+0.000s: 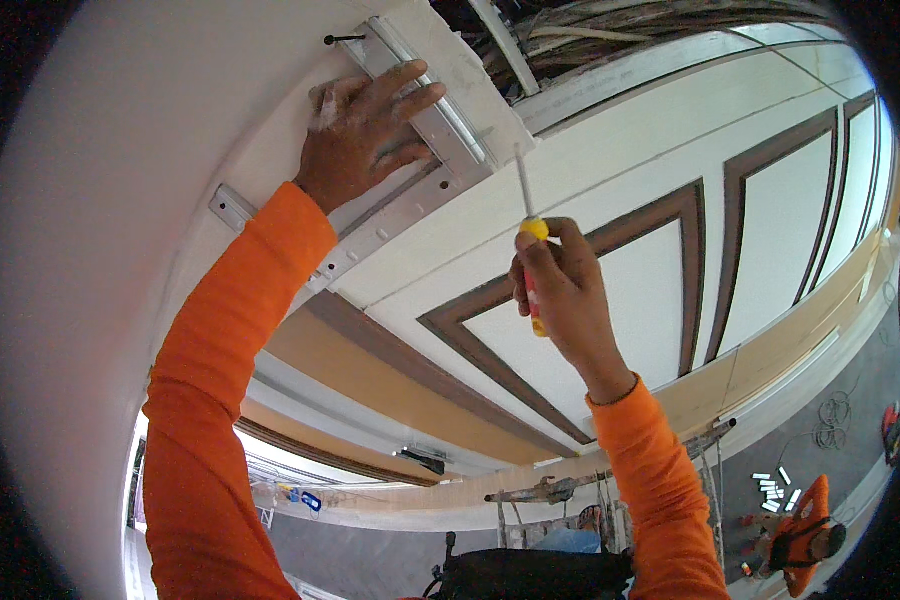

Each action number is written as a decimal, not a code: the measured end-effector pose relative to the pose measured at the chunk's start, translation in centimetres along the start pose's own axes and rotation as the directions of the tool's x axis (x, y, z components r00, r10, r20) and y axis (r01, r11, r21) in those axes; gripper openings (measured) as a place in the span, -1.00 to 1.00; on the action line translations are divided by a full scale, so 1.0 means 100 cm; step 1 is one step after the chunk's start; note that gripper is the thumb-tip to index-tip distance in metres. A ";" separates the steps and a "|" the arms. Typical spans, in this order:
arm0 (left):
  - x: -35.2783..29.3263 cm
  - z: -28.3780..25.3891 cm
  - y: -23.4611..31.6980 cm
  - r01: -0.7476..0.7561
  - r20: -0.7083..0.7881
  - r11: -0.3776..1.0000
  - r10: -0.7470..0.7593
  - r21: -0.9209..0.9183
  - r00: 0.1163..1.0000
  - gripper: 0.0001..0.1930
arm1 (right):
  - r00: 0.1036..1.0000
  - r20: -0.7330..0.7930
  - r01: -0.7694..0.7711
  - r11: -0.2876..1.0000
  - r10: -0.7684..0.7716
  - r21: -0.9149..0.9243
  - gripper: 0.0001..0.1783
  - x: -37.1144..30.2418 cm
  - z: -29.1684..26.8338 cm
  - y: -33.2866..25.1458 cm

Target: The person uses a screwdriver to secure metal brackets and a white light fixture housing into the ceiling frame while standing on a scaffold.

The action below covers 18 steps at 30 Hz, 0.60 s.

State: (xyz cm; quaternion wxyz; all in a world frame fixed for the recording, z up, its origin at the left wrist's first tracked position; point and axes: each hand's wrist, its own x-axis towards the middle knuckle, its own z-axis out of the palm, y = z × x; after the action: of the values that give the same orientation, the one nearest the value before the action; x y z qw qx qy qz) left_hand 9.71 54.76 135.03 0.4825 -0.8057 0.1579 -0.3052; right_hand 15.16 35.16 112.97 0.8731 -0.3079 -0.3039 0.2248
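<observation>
While the left hand (pixel 355 130) spreads against one metal channel (pixel 452 125), the right hand (pixel 566 290) grips one screwdriver (pixel 534 229).

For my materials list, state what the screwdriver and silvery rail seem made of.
Screwdriver: smooth yellow-and-red handle, probably plastic from its bright colouring; slim grey shaft, likely steel. Silvery rail: apparently bare metal, given shiny streaks; exact metal unclear.

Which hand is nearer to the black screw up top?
Left. The left hand is on the metal channel, just below the black screw; the right hand, gripping the screwdriver, is farther off, lower right.
</observation>
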 end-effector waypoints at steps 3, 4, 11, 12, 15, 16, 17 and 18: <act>-0.003 0.006 0.000 0.016 0.030 0.994 -0.013 -0.106 0.999 -0.25 | 1.000 -0.025 0.007 1.000 -0.006 0.019 -0.68 0.004 -0.005 -0.009; -0.004 0.007 0.000 0.019 0.022 0.995 -0.017 -0.096 1.000 -0.25 | 0.999 -0.028 0.021 1.000 -0.021 -0.004 -0.68 0.008 -0.007 -0.009; -0.001 0.001 0.003 0.019 0.001 0.995 -0.019 -0.096 1.000 -0.28 | 0.998 -0.022 -0.053 0.998 0.052 -0.026 -0.63 0.013 -0.013 -0.019; -0.001 0.000 0.002 0.002 -0.005 0.996 -0.003 -0.085 1.000 -0.29 | 0.998 -0.019 -0.067 0.998 0.067 -0.010 -0.65 0.013 -0.013 -0.017; 0.000 0.000 -0.001 -0.031 0.009 0.998 0.032 -0.061 0.999 -0.32 | 0.996 -0.052 -0.076 0.996 0.074 -0.039 -0.66 0.015 -0.012 -0.018; 0.002 0.002 -0.003 -0.031 0.034 0.998 0.032 -0.056 0.999 -0.33 | 0.998 -0.059 -0.023 0.993 0.017 -0.112 -0.66 0.018 -0.012 -0.013; 0.007 0.003 -0.004 -0.035 0.048 0.998 0.038 -0.050 0.998 -0.34 | 0.997 -0.065 0.039 0.982 -0.052 -0.186 -0.66 0.024 -0.015 -0.006; 0.007 0.002 -0.006 -0.050 0.046 0.996 0.053 -0.069 0.998 -0.35 | 0.991 -0.062 0.098 0.963 -0.117 -0.253 -0.65 0.030 -0.016 0.000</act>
State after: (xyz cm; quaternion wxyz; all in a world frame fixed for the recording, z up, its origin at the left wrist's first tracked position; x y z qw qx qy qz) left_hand 10.38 54.79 135.69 0.4660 -0.8243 0.1773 -0.2680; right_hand 18.32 36.22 113.17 0.8493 -0.4065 -0.3126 0.1254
